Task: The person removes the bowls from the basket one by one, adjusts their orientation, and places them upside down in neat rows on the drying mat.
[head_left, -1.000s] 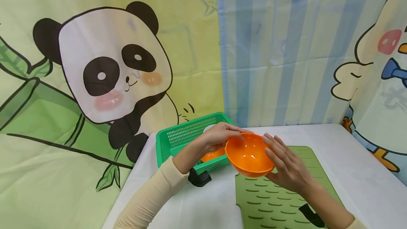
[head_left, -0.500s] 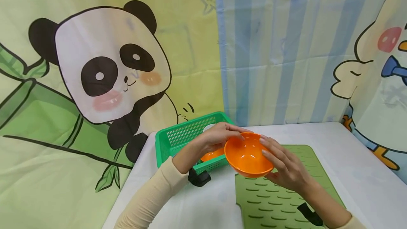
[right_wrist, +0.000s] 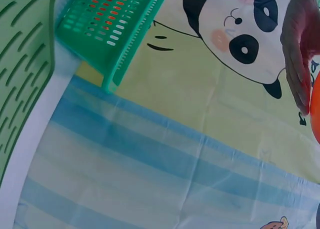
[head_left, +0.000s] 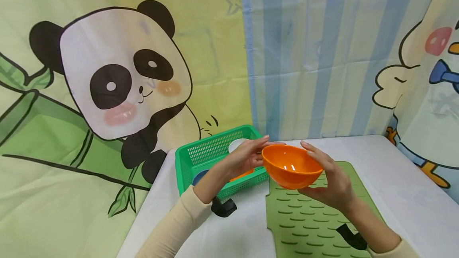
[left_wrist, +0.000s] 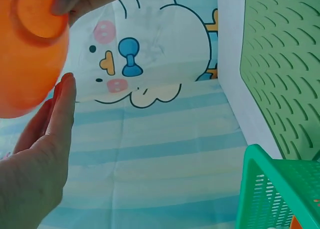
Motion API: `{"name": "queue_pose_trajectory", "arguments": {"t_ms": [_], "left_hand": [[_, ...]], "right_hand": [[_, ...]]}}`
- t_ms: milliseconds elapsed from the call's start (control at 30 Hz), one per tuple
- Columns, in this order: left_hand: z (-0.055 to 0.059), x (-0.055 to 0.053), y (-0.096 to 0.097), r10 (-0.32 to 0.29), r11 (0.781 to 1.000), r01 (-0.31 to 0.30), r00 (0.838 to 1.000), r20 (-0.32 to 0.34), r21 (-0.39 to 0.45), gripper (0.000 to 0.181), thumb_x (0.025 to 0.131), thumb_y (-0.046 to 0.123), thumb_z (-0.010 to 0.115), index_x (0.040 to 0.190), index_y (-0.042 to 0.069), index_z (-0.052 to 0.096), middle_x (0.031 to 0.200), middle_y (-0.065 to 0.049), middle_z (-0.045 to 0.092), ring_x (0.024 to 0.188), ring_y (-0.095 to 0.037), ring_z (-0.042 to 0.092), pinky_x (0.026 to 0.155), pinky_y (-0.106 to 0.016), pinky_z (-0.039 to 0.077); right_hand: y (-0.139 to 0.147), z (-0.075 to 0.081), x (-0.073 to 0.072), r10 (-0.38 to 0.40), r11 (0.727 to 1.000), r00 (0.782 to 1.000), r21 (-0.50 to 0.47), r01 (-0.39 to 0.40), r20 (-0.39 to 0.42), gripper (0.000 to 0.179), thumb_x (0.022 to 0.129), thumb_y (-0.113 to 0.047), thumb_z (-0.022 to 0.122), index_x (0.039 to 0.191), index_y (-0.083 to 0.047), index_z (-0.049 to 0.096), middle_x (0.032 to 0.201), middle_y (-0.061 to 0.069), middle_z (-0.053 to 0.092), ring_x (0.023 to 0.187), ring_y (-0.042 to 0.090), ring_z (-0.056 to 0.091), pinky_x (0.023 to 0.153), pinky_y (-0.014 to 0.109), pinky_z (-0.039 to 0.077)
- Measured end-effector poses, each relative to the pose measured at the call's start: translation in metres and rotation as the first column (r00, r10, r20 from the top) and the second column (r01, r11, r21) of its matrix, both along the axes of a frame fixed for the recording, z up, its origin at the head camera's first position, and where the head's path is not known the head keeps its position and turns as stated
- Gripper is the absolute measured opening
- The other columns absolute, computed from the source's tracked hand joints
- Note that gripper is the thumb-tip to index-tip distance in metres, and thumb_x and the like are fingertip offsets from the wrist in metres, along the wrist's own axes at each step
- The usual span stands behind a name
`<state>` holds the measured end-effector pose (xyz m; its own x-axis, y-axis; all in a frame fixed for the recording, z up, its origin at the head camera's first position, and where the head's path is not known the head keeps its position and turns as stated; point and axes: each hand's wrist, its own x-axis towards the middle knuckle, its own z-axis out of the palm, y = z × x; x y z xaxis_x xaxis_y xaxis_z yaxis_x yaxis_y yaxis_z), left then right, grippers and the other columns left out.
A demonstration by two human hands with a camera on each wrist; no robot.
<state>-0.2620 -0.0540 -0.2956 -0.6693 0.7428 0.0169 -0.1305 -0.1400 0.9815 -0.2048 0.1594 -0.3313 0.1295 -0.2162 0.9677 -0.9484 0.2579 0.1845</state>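
Note:
An orange bowl point(head_left: 292, 166) is held up above the near end of a basket and a green mat, its inside facing me. My right hand point(head_left: 333, 180) grips it from the right, thumb underneath on the base and fingers along the rim. On its left side, my left hand point(head_left: 245, 156) has its fingers stretched toward the bowl. The left wrist view shows the bowl's underside with its foot ring point(left_wrist: 40, 31), and straight left fingers point(left_wrist: 62, 104) right beside the wall. Only a sliver of the bowl shows in the right wrist view, next to the left hand point(right_wrist: 297, 54).
A green plastic basket point(head_left: 183, 166) stands at the back left, with a white dish point(head_left: 237, 145), a blue bowl point(head_left: 199, 176) and an orange piece point(head_left: 242, 175) inside. The ridged green mat point(head_left: 297, 226) lies on the white table point(head_left: 244, 234). A printed curtain hangs behind.
The bowl has tipped more upright and shifted slightly right and up. My left fingers have come off its rim and straightened; my right hand has turned with the bowl.

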Motion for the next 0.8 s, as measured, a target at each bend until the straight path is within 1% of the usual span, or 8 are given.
{"name": "queue_pose_trajectory", "arguments": {"t_ms": [100, 200, 267, 333, 433, 567, 733, 800], "left_hand": [[-0.003, 0.001, -0.002, -0.035, 0.998, 0.037, 0.998, -0.056, 0.043, 0.067, 0.093, 0.046, 0.047, 0.134, -0.006, 0.043, 0.125, -0.016, 0.055, 0.107, -0.025, 0.058, 0.095, -0.039, 0.042], [-0.006, 0.003, -0.004, -0.035, 0.998, 0.046, 0.972, -0.232, 0.045, 0.065, 0.096, 0.047, 0.04, 0.139, -0.001, 0.037, 0.136, -0.017, 0.045, 0.12, -0.027, 0.049, 0.101, -0.042, 0.035], [-0.008, 0.005, -0.005, 0.006, 0.999, 0.014, 0.92, -0.391, 0.048, 0.068, 0.095, 0.05, 0.041, 0.142, 0.001, 0.033, 0.139, -0.017, 0.041, 0.124, -0.029, 0.043, 0.103, -0.041, 0.033], [-0.011, 0.005, -0.007, 0.064, 0.998, -0.037, 0.809, -0.585, 0.057, 0.075, 0.092, 0.054, 0.043, 0.143, 0.001, 0.029, 0.141, -0.016, 0.037, 0.128, -0.029, 0.038, 0.104, -0.041, 0.031], [-0.014, 0.005, -0.01, 0.16, 0.986, -0.132, 0.547, -0.822, 0.105, 0.093, 0.082, 0.062, 0.053, 0.142, -0.003, 0.025, 0.144, -0.015, 0.033, 0.131, -0.03, 0.032, 0.105, -0.042, 0.03], [-0.013, 0.005, -0.012, 0.198, 0.963, -0.205, 0.113, -0.974, 0.172, 0.108, 0.068, 0.061, 0.068, 0.143, -0.002, 0.021, 0.146, -0.017, 0.025, 0.133, -0.031, 0.027, 0.105, -0.046, 0.028], [-0.01, 0.007, -0.011, 0.118, 0.943, -0.25, -0.371, -0.921, 0.222, 0.119, 0.059, 0.065, 0.074, 0.144, 0.003, 0.018, 0.14, -0.023, 0.028, 0.13, -0.037, 0.03, 0.104, -0.047, 0.031], [-0.011, 0.008, -0.01, 0.067, 0.929, -0.273, -0.536, -0.841, 0.248, 0.114, 0.064, 0.069, 0.067, 0.144, 0.003, 0.019, 0.137, -0.023, 0.034, 0.128, -0.036, 0.035, 0.103, -0.046, 0.033]], "right_hand": [[0.001, 0.002, 0.001, -0.034, 0.998, 0.999, -0.049, 0.035, 0.025, 0.058, 0.081, -0.025, 0.07, 0.105, 0.022, 0.047, 0.111, 0.029, 0.059, 0.109, 0.025, 0.057, 0.09, 0.021, 0.044], [0.001, 0.005, 0.002, -0.067, 0.994, 0.997, -0.086, 0.07, 0.035, 0.06, 0.078, -0.025, 0.071, 0.105, 0.023, 0.049, 0.103, 0.03, 0.061, 0.103, 0.022, 0.061, 0.087, 0.021, 0.046], [0.001, 0.006, 0.003, -0.068, 0.993, 0.995, -0.091, 0.074, 0.066, 0.062, 0.076, -0.025, 0.071, 0.106, 0.024, 0.049, 0.1, 0.032, 0.061, 0.101, 0.021, 0.062, 0.085, 0.02, 0.046], [0.002, 0.006, 0.005, -0.059, 0.993, 0.992, -0.091, 0.069, 0.112, 0.065, 0.074, -0.025, 0.072, 0.108, 0.025, 0.048, 0.1, 0.033, 0.06, 0.099, 0.018, 0.063, 0.083, 0.019, 0.047], [0.005, 0.004, 0.007, -0.063, 0.992, 0.979, -0.092, 0.082, 0.196, 0.069, 0.073, -0.03, 0.073, 0.11, 0.024, 0.049, 0.103, 0.03, 0.061, 0.098, 0.012, 0.062, 0.08, 0.015, 0.047], [0.006, 0.004, 0.012, -0.049, 0.993, 0.952, -0.092, 0.08, 0.303, 0.071, 0.073, -0.032, 0.073, 0.111, 0.023, 0.05, 0.104, 0.022, 0.063, 0.095, 0.004, 0.061, 0.074, 0.013, 0.048], [0.012, -0.004, 0.011, 0.028, 0.996, 0.894, -0.087, 0.012, 0.448, 0.069, 0.069, -0.02, 0.079, 0.115, 0.022, 0.049, 0.106, 0.011, 0.064, 0.089, 0.004, 0.063, 0.069, 0.014, 0.05], [0.015, -0.011, 0.008, 0.038, 0.997, 0.867, -0.08, 0.002, 0.496, 0.071, 0.066, -0.014, 0.081, 0.118, 0.02, 0.048, 0.108, 0.007, 0.063, 0.087, 0.006, 0.063, 0.068, 0.015, 0.051]]}}
